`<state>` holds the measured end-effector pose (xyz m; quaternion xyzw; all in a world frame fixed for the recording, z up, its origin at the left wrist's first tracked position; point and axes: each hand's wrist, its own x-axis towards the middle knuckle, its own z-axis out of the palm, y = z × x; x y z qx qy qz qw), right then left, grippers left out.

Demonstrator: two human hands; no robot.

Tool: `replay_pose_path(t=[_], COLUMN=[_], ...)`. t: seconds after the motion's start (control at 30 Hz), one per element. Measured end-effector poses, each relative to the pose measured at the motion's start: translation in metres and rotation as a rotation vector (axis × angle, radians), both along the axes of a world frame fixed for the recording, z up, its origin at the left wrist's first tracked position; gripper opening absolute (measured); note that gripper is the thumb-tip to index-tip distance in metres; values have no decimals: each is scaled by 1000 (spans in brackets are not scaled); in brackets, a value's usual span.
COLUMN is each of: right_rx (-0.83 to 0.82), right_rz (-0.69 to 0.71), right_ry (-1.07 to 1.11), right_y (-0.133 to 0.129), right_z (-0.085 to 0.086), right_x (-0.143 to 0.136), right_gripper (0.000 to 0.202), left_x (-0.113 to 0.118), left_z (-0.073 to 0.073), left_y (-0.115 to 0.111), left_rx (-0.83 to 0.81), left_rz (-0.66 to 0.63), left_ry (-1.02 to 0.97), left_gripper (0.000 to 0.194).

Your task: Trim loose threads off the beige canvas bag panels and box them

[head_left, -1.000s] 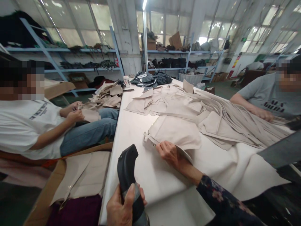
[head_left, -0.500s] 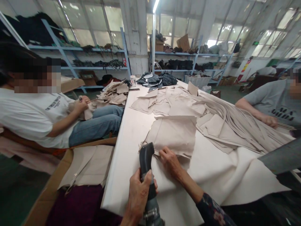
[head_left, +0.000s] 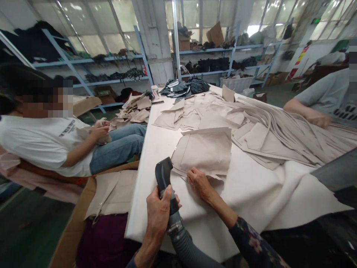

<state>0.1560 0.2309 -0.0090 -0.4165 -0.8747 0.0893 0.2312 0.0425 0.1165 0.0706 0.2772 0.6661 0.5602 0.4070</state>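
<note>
My left hand [head_left: 160,210] is wrapped round a black nozzle [head_left: 163,173] on a grey ribbed hose [head_left: 186,247]. The nozzle's head is just left of a beige fabric piece [head_left: 206,150] lying on the white table [head_left: 152,160]. At the near edge of that piece, my right hand [head_left: 199,183] has its fingers closed on the fabric's lower left part. The piece has layers showing along its left and lower edges. Behind it are more beige pieces [head_left: 195,115], loosely piled.
Long beige strips [head_left: 281,126] lie at the right, where a person in grey [head_left: 329,100] handles them. A person in white [head_left: 41,141] sits at the left. A cardboard box [head_left: 69,223] with fabric stands beside the table. Black bundles [head_left: 175,89] lie at the far end.
The nozzle and my left hand have moved left, away from the fabric's edge. My right hand stays at the near edge of the piece. The view has shifted slightly.
</note>
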Motion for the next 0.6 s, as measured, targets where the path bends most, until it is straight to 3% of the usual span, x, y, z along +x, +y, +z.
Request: replay_pose_path(t=[0.2,0.37,0.6], right_rx=[-10,-26,-39], right_rz=[3,8,14], right_ry=[-56,-121,-133], right_y=[-4,-6,-6], right_z=[4,9,7], right_x=[2,0,1], right_gripper=[18,19,21], left_x=[14,11,0], left_z=[-6,-15,-1], left_y=[2,8,11], left_rx=[-31,-96,-172], left_rz=[-118,-119,-246], left_ry=[-73,-101,-10], left_gripper=[30,28,28])
